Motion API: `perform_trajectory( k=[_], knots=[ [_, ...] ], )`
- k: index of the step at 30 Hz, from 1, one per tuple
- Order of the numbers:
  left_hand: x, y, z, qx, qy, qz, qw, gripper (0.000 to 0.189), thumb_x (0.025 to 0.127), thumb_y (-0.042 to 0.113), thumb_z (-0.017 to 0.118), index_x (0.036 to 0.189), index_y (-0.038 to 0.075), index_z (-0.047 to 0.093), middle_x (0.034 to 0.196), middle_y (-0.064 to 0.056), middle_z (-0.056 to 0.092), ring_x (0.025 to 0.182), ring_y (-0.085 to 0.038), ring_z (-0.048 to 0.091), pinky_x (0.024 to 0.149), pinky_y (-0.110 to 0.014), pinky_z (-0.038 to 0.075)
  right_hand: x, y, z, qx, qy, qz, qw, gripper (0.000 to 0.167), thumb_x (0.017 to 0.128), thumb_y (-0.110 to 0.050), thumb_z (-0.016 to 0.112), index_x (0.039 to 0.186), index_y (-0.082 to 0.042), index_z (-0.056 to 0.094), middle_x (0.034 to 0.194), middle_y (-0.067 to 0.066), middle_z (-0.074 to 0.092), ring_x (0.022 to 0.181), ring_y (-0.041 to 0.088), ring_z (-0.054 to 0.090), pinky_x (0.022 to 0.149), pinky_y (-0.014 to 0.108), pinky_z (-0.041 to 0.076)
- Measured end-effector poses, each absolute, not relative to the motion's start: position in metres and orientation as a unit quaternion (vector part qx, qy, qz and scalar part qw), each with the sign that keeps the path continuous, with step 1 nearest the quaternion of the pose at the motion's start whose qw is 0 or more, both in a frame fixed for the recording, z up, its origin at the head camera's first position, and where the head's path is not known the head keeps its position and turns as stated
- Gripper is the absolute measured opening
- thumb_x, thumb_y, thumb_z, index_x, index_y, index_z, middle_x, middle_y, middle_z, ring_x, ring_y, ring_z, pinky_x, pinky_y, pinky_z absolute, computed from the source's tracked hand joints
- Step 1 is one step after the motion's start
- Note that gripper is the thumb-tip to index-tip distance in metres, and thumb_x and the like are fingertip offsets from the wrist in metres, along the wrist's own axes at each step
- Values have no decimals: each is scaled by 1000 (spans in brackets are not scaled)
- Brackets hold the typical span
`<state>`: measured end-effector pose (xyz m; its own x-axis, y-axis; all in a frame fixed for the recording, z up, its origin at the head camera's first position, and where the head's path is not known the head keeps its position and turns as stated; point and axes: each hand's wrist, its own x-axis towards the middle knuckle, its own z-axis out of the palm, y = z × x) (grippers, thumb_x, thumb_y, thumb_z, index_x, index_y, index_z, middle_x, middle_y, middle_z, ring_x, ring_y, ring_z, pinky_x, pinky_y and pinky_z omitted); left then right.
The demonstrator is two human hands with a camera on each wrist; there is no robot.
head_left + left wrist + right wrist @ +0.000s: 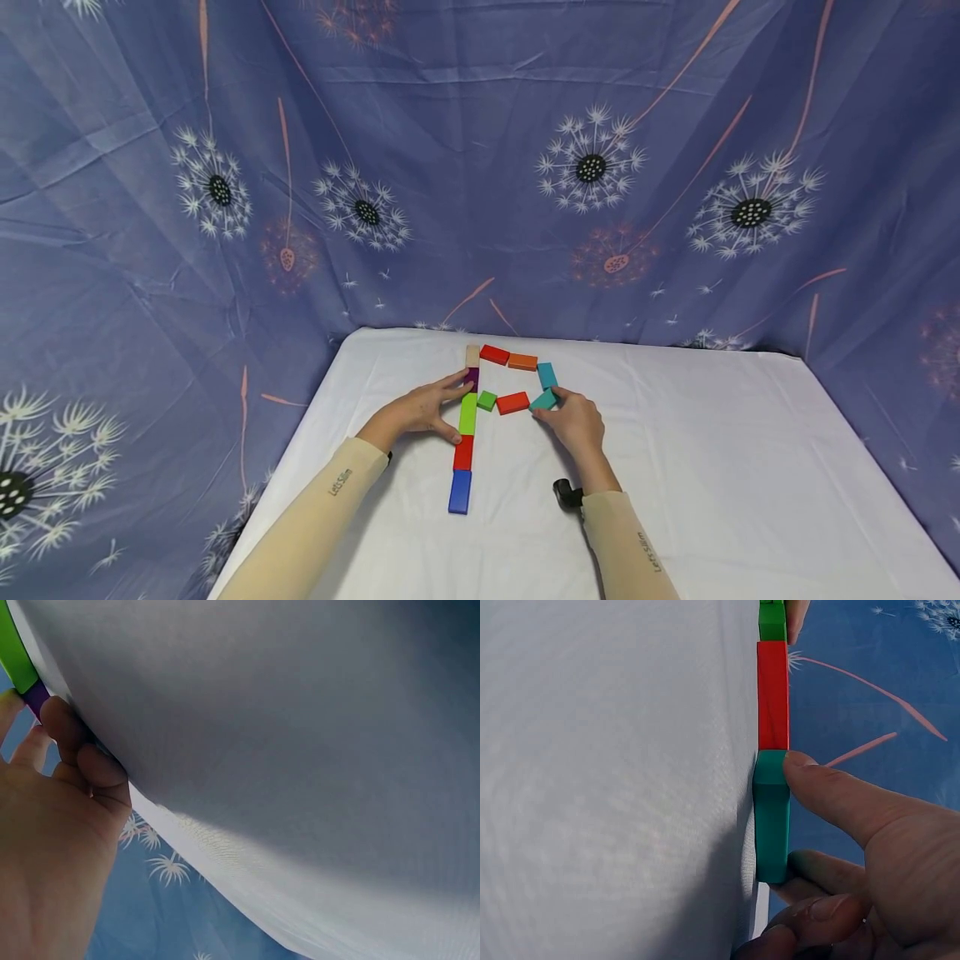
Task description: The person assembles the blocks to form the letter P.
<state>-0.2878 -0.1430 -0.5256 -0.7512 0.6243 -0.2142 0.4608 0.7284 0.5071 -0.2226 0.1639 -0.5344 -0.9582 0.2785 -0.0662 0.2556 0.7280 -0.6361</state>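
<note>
Coloured blocks lie on the white cloth as an upright column with a loop at its upper right. My right hand [576, 421] pinches the teal block [772, 817] at the loop's lower right corner, thumb at one end, fingers at the other. It meets a red block [513, 403], beside a small green block [487, 401]. My left hand [422, 408] lies left of the column, fingers spread: fingertips touch the purple block [472, 386], and the thumb tip is near the joint between the lime green block [468, 414] and the lower red block [463, 453].
A blue block [460, 492] ends the column nearest me; a beige block [472, 356] tops it. Red [494, 355], orange [522, 362] and light blue [546, 375] blocks form the rest of the loop. Behind the white-covered table [712, 467] hangs a dandelion-print curtain [465, 167].
</note>
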Motion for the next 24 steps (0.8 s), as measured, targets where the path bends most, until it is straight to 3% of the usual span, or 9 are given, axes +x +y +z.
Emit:
perform_trajectory(
  k=[6,8,11,13,15,19,22,24],
  knots=[
    [-289,-142,-526,300,909,218,188,114,74,44,97,167,23,35,181,1,16,163,-33,29,128,-55,36,-221,165,-533,-136,-931,338,24,73,83,-41,89,145,-11,67,138,27,69,104,41,72,61,33,48],
    [-289,-142,-526,298,909,220,189,114,74,44,97,167,24,35,181,2,16,163,-33,29,128,-56,36,-221,166,-532,-137,-931,338,26,73,83,-43,89,145,-12,67,133,27,72,98,39,71,59,31,47],
    [-289,-142,-526,295,910,219,190,114,74,45,97,167,24,35,181,2,15,163,-33,29,128,-57,36,-221,169,-530,-143,-927,346,25,73,83,-45,88,145,-13,67,114,27,76,81,31,65,55,30,41],
    [-290,-143,-526,294,910,221,190,114,74,45,97,168,25,34,181,3,15,164,-32,28,128,-57,36,-220,172,-528,-148,-924,353,27,72,83,-46,88,145,-14,68,112,26,76,76,28,61,53,30,40],
    [-290,-144,-526,295,910,222,191,114,75,45,97,168,26,34,181,3,14,164,-32,28,128,-57,35,-219,177,-526,-152,-920,359,28,71,84,-47,87,144,-14,68,118,25,76,78,31,62,53,31,41],
    [-291,-146,-525,295,903,242,196,114,75,42,97,168,27,33,181,2,14,165,-33,26,129,-57,34,-216,192,-526,-157,-921,356,32,69,86,-48,84,144,-14,68,143,24,67,100,42,69,55,30,44],
    [-294,-149,-526,299,896,261,198,114,76,41,97,168,25,32,181,2,13,165,-33,23,129,-57,32,-214,209,-524,-157,-920,358,20,70,89,-49,81,147,-14,66,148,24,63,83,36,66,54,31,43],
    [-297,-150,-526,305,893,267,196,112,78,43,95,169,23,32,181,1,13,165,-34,22,130,-58,31,-213,224,-518,-152,-923,354,15,71,91,-51,79,149,-13,63,144,25,65,64,25,54,51,31,41]
  ],
)
